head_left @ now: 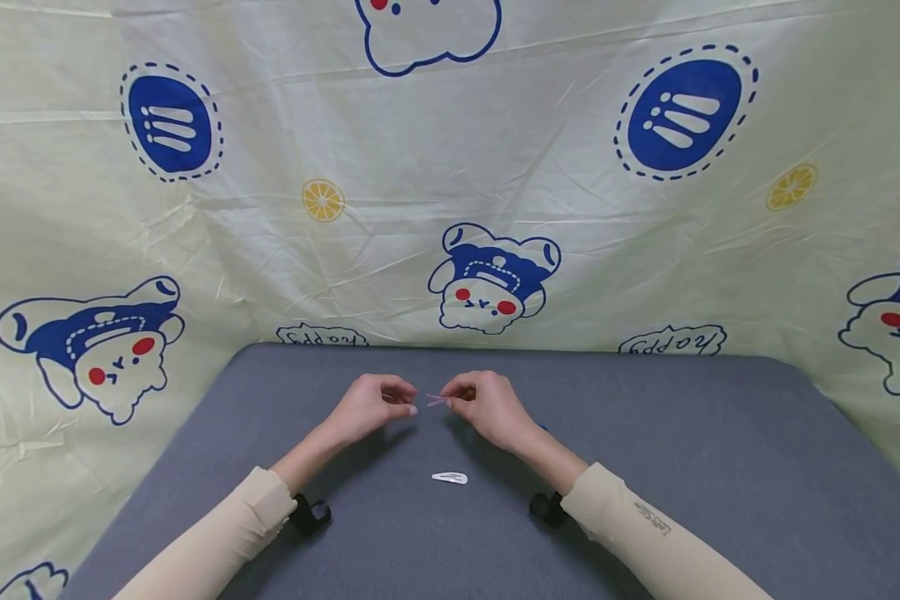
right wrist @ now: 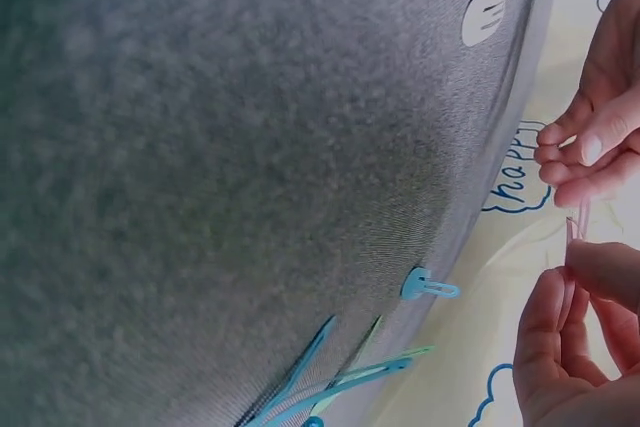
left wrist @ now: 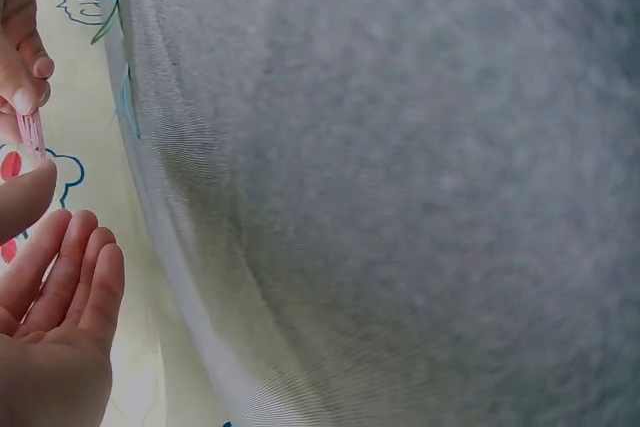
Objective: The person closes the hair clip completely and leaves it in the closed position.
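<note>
My right hand (head_left: 497, 410) pinches a slim pink hair clip (head_left: 437, 400) between thumb and fingers above the middle of the table. The clip is spread, its two prongs pointing toward my left hand (head_left: 367, 408). That hand is just left of the prong tips, holding nothing, with a small gap in the head view. Its fingers look fairly straight in the left wrist view, the thumb tip close by the pink clip (left wrist: 32, 133). On the table nearer my body lies a white snap hair clip (head_left: 450, 477).
Blue hair clips (right wrist: 345, 379), a light blue one (right wrist: 428, 285) and a green one (right wrist: 415, 352) lie on the table, mostly hidden behind my right forearm in the head view. The grey table (head_left: 720, 467) ends at a printed curtain (head_left: 390, 275).
</note>
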### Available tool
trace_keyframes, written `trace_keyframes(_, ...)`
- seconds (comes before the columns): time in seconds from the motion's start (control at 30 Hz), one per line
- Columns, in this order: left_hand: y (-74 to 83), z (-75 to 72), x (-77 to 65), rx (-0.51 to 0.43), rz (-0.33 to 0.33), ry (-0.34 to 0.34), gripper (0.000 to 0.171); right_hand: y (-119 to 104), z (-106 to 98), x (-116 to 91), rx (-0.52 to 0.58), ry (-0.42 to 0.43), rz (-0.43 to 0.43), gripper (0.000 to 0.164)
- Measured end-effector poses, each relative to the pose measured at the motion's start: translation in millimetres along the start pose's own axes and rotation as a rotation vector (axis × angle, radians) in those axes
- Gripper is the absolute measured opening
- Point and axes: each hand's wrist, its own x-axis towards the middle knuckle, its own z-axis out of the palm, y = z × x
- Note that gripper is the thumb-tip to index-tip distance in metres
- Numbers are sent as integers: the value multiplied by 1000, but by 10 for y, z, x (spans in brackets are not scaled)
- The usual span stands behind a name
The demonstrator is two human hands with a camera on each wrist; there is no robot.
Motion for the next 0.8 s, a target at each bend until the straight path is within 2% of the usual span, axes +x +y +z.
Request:
trace_keyframes(0.43, 154, -57, -70, -21, 11, 35, 23, -64, -103, -145, 41, 76, -24, 13)
trace_keyframes(0.8, 297, -61, -140, -49, 43, 50, 25, -122, -248, -325, 64, 88, -24, 11)
